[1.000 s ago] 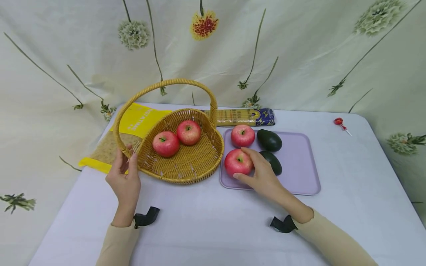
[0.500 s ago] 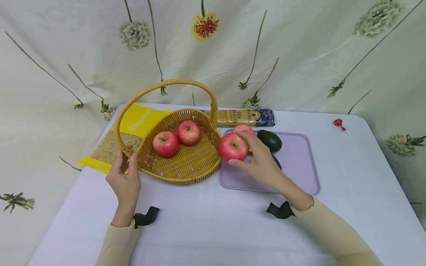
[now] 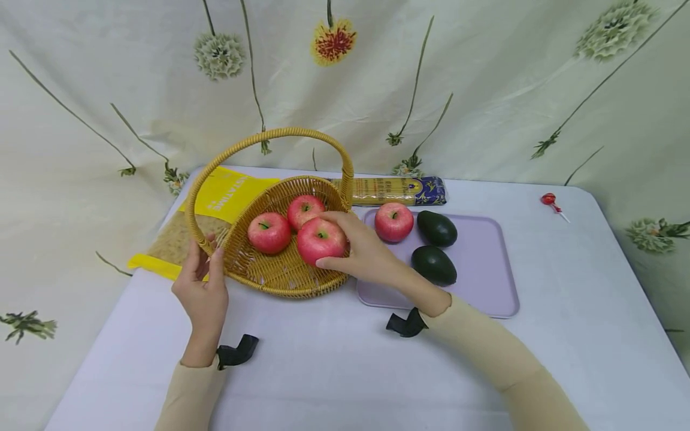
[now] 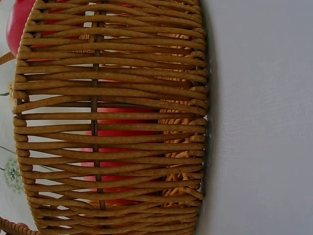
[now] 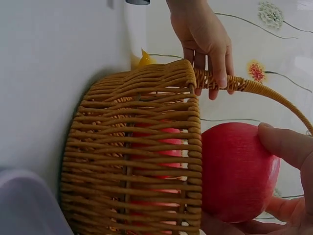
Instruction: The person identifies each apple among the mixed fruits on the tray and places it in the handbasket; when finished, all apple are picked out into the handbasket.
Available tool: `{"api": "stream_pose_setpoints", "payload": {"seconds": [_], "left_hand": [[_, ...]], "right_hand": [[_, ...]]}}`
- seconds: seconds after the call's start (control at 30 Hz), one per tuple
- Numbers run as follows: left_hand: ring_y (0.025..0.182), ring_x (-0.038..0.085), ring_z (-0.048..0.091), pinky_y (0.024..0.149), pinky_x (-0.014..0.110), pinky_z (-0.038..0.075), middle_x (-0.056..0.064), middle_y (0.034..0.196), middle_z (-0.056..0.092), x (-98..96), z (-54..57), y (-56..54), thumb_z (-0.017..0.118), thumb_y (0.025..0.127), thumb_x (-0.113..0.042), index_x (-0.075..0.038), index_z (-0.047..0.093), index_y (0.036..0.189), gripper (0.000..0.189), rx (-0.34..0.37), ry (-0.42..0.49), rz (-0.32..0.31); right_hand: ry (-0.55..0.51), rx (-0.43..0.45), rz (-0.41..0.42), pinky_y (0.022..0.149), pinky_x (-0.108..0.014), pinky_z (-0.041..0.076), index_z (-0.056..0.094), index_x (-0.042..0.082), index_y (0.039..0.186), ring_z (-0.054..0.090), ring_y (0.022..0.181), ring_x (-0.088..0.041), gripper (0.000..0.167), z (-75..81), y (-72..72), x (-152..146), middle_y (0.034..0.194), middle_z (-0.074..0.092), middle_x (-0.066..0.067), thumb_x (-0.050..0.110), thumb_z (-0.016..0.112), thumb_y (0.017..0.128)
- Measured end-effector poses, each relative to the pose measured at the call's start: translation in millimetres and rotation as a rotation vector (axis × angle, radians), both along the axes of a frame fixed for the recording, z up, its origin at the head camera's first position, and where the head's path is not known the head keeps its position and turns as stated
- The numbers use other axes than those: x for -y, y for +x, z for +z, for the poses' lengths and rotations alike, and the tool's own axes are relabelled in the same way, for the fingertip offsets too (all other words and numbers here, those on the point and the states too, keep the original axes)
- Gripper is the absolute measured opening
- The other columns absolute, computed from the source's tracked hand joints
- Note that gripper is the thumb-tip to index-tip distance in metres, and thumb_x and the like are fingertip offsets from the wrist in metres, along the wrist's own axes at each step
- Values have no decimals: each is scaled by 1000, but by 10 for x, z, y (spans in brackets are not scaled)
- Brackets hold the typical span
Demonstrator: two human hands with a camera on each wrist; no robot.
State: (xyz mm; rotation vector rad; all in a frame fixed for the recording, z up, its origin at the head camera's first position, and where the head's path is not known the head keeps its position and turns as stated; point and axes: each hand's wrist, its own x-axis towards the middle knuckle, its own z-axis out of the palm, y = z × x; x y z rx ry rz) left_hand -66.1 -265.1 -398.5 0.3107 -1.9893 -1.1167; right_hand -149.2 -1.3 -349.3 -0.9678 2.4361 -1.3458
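My right hand [image 3: 365, 248] holds a red apple [image 3: 321, 241] between thumb and fingers, over the right half of the wicker basket [image 3: 286, 278]. In the right wrist view that apple [image 5: 239, 171] shows at the level of the basket's rim. Two more apples lie inside the basket, one at the left [image 3: 269, 233] and one behind it [image 3: 305, 209]. At the basket's left side, my left hand [image 3: 202, 287] grips the lower end of the arched handle [image 3: 269, 134]. From the left wrist, the woven wall [image 4: 112, 132] fills much of the view, with red apple showing through its gaps.
A lilac tray [image 3: 485, 263] to the right bears one apple [image 3: 394, 222] and two avocados [image 3: 434, 266]. Behind stands a pack of dry noodles [image 3: 396, 191]. A yellow bag [image 3: 221, 197] lies partly behind the basket, and a red lollipop [image 3: 550, 199] lies at the far right.
My right hand has lifted an apple off the tray and carried it left over the basket. The left hand has stayed on the handle.
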Motion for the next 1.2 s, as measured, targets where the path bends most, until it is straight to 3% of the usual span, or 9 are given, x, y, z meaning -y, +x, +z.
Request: {"api": "stream_pose_setpoints", "payload": {"seconds": [0.3, 0.6, 0.77, 0.9, 1.0, 1.2], "left_hand": [[105, 1, 64, 86, 6, 49, 17, 120, 69, -38, 36, 17, 60, 95, -2, -4, 53, 139, 45, 10, 2, 5], [102, -8, 61, 84, 5, 49, 18, 119, 68, -19, 15, 2, 60, 95, -1, -6, 53, 139, 45, 12, 14, -4], [102, -7, 62, 84, 5, 49, 17, 119, 68, -16, 14, 3, 60, 94, -1, -6, 53, 140, 46, 13, 15, 0], [104, 0, 64, 85, 6, 49, 19, 119, 68, -69, 74, 26, 60, 94, 1, -5, 51, 140, 48, 5, 22, -2], [103, -4, 63, 85, 5, 49, 21, 119, 68, -102, 111, 35, 60, 94, 2, -3, 50, 140, 47, -5, 27, -7], [101, -6, 63, 83, 5, 49, 19, 117, 69, -6, -14, -18, 61, 93, 0, -6, 52, 140, 48, -10, 25, 1]], "right_hand": [[96, -58, 137, 115, -47, 35, 39, 6, 146, 41, 137, -26, 77, -134, -85, 388, 147, 46, -8, 31, 77, 84], [237, -30, 160, 114, -38, 37, 41, 8, 146, 44, 135, -21, 78, -235, -76, 605, 146, 47, -7, 34, 77, 82], [276, -25, 175, 110, -33, 41, 44, 8, 142, 47, 129, -19, 75, -284, -89, 699, 139, 52, -5, 35, 79, 81], [292, -26, 176, 107, -29, 43, 47, 9, 138, 49, 124, -17, 73, -314, -101, 756, 133, 56, -4, 34, 81, 79], [307, -26, 177, 105, -28, 43, 48, 9, 137, 50, 121, -17, 73, -329, -108, 782, 132, 57, -3, 33, 82, 78], [321, -12, 177, 106, -30, 43, 46, 10, 140, 51, 123, -17, 75, -348, -114, 800, 135, 56, -3, 33, 82, 78]]}}
